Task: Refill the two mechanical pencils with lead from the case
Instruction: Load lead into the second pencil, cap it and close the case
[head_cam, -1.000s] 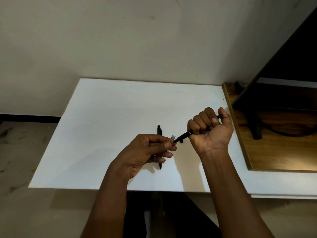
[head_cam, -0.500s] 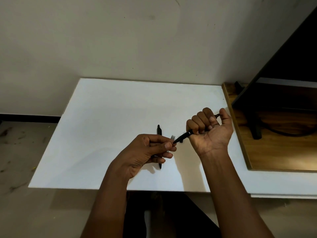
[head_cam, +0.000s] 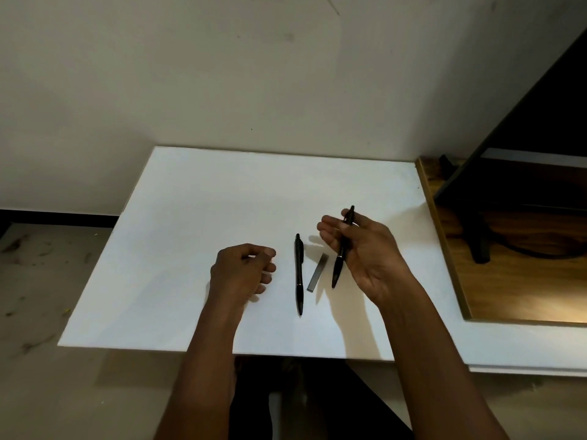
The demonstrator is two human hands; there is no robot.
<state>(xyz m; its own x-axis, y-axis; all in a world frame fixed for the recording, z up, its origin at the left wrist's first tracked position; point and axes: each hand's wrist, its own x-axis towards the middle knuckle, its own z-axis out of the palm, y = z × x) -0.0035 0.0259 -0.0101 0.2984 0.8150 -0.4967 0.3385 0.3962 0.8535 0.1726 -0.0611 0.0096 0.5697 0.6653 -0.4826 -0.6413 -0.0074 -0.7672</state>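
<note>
One black mechanical pencil (head_cam: 298, 274) lies on the white table (head_cam: 190, 217), its tip toward me. Just right of it lies the slim grey lead case (head_cam: 317, 273). My right hand (head_cam: 368, 255) hovers right of the case and holds the second black pencil (head_cam: 342, 249) between thumb and fingers, tip down toward me, the other fingers stretched out. My left hand (head_cam: 244, 271) is left of the lying pencil, fingers curled, thumb tip against the index fingertip. I see nothing between those fingertips.
A wooden desk (head_cam: 514, 296) adjoins the table on the right, with a black stand (head_cam: 476, 239) and a dark screen edge above it. A pale wall rises behind the table. The floor lies off the left edge.
My hands have come apart. The left let go of the pencil tip and moved left, uncovering the case. The right fist loosened and the pencil swung tip-down.
</note>
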